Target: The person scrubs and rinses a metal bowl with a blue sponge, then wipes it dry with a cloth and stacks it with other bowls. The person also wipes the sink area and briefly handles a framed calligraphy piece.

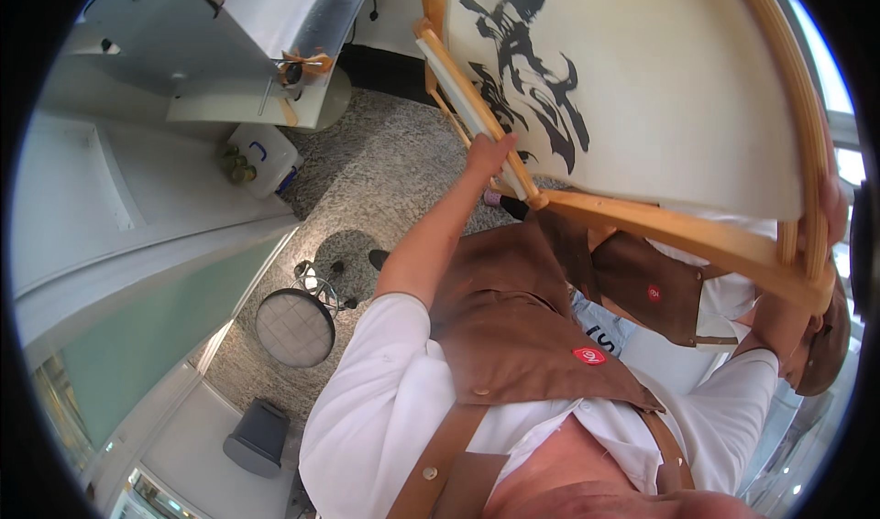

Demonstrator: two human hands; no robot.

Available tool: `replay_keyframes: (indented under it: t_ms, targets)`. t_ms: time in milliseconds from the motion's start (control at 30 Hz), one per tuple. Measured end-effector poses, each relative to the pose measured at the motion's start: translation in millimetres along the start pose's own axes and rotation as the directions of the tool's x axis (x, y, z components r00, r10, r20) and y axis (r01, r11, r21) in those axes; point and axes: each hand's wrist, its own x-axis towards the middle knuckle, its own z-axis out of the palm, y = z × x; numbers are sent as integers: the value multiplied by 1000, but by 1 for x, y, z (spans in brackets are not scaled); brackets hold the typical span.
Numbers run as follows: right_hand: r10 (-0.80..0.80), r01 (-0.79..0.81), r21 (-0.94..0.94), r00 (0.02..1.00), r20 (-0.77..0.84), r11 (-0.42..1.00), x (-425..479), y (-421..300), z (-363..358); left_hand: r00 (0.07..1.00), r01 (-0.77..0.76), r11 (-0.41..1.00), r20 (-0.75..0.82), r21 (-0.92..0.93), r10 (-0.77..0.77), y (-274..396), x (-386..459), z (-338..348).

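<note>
A wooden-framed chair with a cream fabric sling (660, 93) and a black printed figure is held up before me. My left hand (491, 153) is closed around a slim wooden rail (462, 72) with a pale strip along it, at the chair's left side. At the far right, my right hand (834, 206) grips the thick curved wooden side rail (790, 58); the frame hides part of this hand. A lower wooden bar (660, 223) runs slantwise between the two sides, above my brown apron (512, 340).
Another person in a brown apron (629, 275) and cap stands close behind the chair's lower bar. A round stool (295, 328), a dark bin (257, 438) and a lidded plastic box (265, 158) are to the left. A metal machine (185, 31) juts out at upper left.
</note>
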Motion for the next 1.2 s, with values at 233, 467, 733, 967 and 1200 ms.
replay_keyframes:
  t_ms: [233, 467, 733, 967, 1200]
  targets:
    - [-43, 43, 31, 999, -17, 999, 0, 2, 9, 998, -58, 992, 21, -115, 61, 15, 30, 19]
    - [-27, -68, 325, 960, 280, 943, 1, -54, 101, 1000, -28, 976, -3, -216, 28, 22, 2, -1]
    - [-14, -60, 145, 886, 463, 988, -17, -74, 96, 998, -11, 880, 56, -475, 43, 13, -38, -19]
    - [303, -293, -98, 823, 480, 951, -40, -141, 110, 986, 62, 796, 160, -602, 44, -7, -90, -41]
    - [-89, 1, 122, 693, 715, 992, -54, -113, 95, 961, 189, 701, 275, -688, 11, -14, -143, -56]
